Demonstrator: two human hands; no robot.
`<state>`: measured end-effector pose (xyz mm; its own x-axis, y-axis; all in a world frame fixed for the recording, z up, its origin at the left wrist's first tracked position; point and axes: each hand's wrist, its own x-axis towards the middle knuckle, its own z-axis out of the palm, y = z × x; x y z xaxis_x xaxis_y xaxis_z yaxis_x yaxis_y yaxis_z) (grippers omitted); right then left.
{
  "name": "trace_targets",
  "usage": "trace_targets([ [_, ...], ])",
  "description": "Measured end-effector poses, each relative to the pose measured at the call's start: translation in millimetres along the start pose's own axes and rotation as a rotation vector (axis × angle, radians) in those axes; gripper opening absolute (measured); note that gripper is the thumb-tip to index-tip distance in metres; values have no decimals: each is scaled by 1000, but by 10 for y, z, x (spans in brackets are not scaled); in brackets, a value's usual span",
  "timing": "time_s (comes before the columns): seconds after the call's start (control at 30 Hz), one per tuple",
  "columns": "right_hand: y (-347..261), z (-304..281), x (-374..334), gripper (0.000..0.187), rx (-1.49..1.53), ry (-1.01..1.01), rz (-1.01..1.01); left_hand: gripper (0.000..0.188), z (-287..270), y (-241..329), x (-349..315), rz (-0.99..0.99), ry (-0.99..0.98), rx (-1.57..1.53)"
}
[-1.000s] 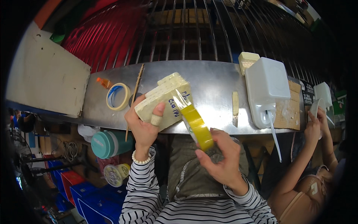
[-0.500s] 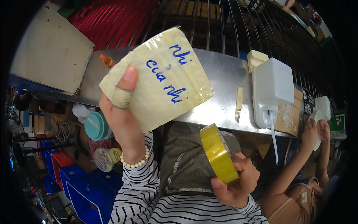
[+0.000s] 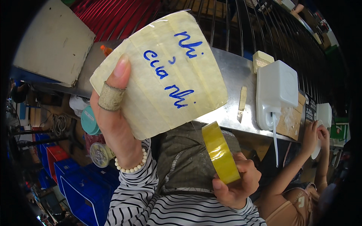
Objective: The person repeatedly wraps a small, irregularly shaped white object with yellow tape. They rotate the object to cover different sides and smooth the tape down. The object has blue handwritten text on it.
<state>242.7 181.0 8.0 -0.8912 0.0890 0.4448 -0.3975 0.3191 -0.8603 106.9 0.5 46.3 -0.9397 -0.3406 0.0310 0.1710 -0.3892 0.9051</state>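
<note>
My left hand (image 3: 118,130) grips a flat, squarish cream pad (image 3: 147,107), held up over the bench. Its face is covered in strips of tape and bears blue handwriting; clear film shines along its top edge. The thumb lies across the face, with a beige band wrapped round it, while the other fingers are hidden behind. Lower and to the right, my right hand (image 3: 243,180) holds a roll of yellow tape (image 3: 220,154) on edge. A thin clear strand shows between the roll and the pad's lower edge.
Across the metal bench (image 3: 226,69) stand a white plastic jug (image 3: 277,84) with a thin spout, a cream block (image 3: 262,59) and a narrow strip (image 3: 242,103). Metal bars rise behind. Blue crates (image 3: 85,188) sit lower left. At right, another person's hands (image 3: 316,132) hold a white round piece.
The pad in my left hand has come up slightly and looks larger, shifted a little left. The tape roll in my right hand has hardly moved.
</note>
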Motion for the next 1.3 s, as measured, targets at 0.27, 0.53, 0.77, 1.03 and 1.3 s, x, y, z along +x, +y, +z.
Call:
trace_targets([
  [0.27, 7, 26, -12, 34, -1, 28, 9, 47, -71, 22, -5, -17, -22, -80],
  [0.53, 38, 25, -31, 40, -16, -11, -24, 46, -56, 40, -31, -17, 3, -82],
  [0.77, 35, 15, -37, 38, -12, 8, 24, 46, -91, 37, -10, -35, -66, -114],
  [1.03, 120, 20, -52, 32, -27, 14, 28, 47, -87, 41, -7, -75, -89, -114],
  [1.3, 446, 78, -20, 35, 49, -118, 207, 49, 4, 21, -87, -76, -53, 92],
])
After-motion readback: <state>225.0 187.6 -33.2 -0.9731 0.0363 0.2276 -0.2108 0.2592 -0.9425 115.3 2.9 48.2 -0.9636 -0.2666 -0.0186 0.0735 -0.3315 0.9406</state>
